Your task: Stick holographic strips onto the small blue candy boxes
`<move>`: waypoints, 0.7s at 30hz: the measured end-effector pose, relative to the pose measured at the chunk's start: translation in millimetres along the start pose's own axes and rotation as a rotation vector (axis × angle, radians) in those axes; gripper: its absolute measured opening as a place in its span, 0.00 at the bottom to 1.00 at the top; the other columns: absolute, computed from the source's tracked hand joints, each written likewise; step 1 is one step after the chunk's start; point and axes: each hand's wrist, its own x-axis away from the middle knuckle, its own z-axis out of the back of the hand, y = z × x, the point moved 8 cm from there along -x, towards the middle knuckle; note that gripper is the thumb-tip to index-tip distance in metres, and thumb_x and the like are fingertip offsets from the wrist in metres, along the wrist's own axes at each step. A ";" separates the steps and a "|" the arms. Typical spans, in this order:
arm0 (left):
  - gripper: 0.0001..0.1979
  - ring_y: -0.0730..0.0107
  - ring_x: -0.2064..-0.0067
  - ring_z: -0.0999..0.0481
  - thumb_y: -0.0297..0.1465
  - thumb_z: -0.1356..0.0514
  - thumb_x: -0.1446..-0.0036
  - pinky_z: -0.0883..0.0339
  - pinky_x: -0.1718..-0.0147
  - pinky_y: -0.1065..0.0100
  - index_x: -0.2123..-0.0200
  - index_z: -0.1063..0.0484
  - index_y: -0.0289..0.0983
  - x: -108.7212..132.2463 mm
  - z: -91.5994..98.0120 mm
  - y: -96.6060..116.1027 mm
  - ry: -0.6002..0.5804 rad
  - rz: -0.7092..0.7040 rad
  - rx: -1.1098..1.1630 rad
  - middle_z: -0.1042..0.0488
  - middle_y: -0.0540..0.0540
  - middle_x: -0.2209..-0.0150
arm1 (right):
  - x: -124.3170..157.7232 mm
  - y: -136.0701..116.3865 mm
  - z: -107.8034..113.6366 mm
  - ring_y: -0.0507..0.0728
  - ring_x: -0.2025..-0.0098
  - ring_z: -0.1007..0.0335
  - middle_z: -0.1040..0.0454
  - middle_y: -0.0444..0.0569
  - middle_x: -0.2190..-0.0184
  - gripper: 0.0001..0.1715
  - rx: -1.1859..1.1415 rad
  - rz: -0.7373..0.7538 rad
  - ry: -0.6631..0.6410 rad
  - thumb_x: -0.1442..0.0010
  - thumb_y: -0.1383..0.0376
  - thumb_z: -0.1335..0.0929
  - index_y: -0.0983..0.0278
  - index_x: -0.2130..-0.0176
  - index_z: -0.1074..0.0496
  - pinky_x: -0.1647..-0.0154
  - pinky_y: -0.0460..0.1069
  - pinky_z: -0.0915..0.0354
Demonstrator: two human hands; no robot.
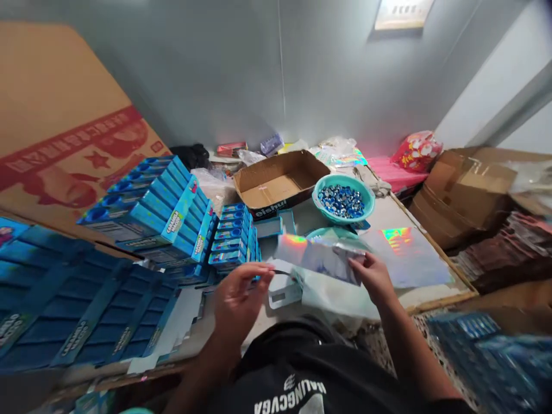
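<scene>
My right hand (374, 279) is closed on the right end of a shiny silver, rainbow-reflecting sheet (317, 261), with thumb and fingers pinching it. To the left, my left hand (239, 299) pinches the end of a thin dark strip (282, 272); where that strip leads is unclear. Under the hands lies a pale card with a rectangular cutout (284, 297). Beyond the sheet stands a teal bowl (341, 219) filled with shiny blue rounded pieces (340, 201). Another teal bowl (330, 232) is partly hidden behind the sheet.
Stacks of blue printed boxes (146, 207) stand on the left, before a large carton (56, 115). An open cardboard tray (276, 190) is at the back. Another shiny sheet (405, 259) lies at right. Brown cartons (461, 190) and a red bag (417, 150) are farther right.
</scene>
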 end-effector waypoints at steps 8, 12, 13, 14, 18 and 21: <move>0.19 0.72 0.69 0.24 0.38 0.25 0.62 0.27 0.64 0.70 0.71 0.27 0.35 10.1 52.3 -42.6 0.602 0.452 0.125 0.23 0.50 0.72 | -32.1 22.3 41.3 0.71 0.41 0.39 0.35 0.67 0.45 0.32 0.813 0.388 0.213 0.45 0.58 0.34 0.70 0.43 0.32 0.41 0.67 0.40; 0.20 0.72 0.68 0.23 0.36 0.24 0.65 0.27 0.63 0.69 0.72 0.28 0.34 25.4 44.3 -43.2 0.688 0.546 0.181 0.23 0.50 0.72 | -30.7 -23.3 -35.5 0.63 0.48 0.30 0.27 0.60 0.51 0.22 0.451 0.492 -0.289 0.37 0.55 0.35 0.65 0.48 0.29 0.45 0.60 0.33; 0.21 0.73 0.69 0.24 0.36 0.24 0.66 0.27 0.64 0.69 0.72 0.28 0.35 28.1 41.7 -43.3 0.697 0.569 0.213 0.23 0.50 0.72 | -25.3 -36.2 -59.8 0.62 0.48 0.30 0.27 0.59 0.50 0.22 0.330 0.471 -0.443 0.36 0.55 0.34 0.64 0.47 0.30 0.46 0.58 0.31; 0.21 0.73 0.70 0.24 0.36 0.24 0.67 0.27 0.65 0.70 0.72 0.28 0.35 29.8 39.9 -43.2 0.701 0.589 0.244 0.23 0.50 0.72 | -17.2 -48.4 -85.8 0.60 0.45 0.30 0.28 0.58 0.47 0.24 0.231 0.439 -0.607 0.36 0.55 0.34 0.62 0.43 0.32 0.45 0.57 0.32; 0.23 0.73 0.69 0.23 0.37 0.23 0.69 0.27 0.64 0.70 0.72 0.29 0.35 25.3 42.8 -44.6 0.661 0.653 0.301 0.22 0.50 0.72 | 15.9 -90.1 -175.3 0.58 0.44 0.30 0.27 0.53 0.46 0.32 -0.117 0.306 -1.024 0.39 0.54 0.29 0.59 0.39 0.36 0.44 0.55 0.32; 0.24 0.72 0.68 0.22 0.38 0.23 0.69 0.27 0.63 0.71 0.71 0.29 0.34 9.5 52.0 -53.0 0.594 0.666 0.304 0.22 0.50 0.72 | 16.0 -98.5 -225.5 0.55 0.60 0.25 0.21 0.50 0.61 0.23 -0.316 0.181 -1.029 0.45 0.51 0.26 0.63 0.56 0.25 0.58 0.49 0.30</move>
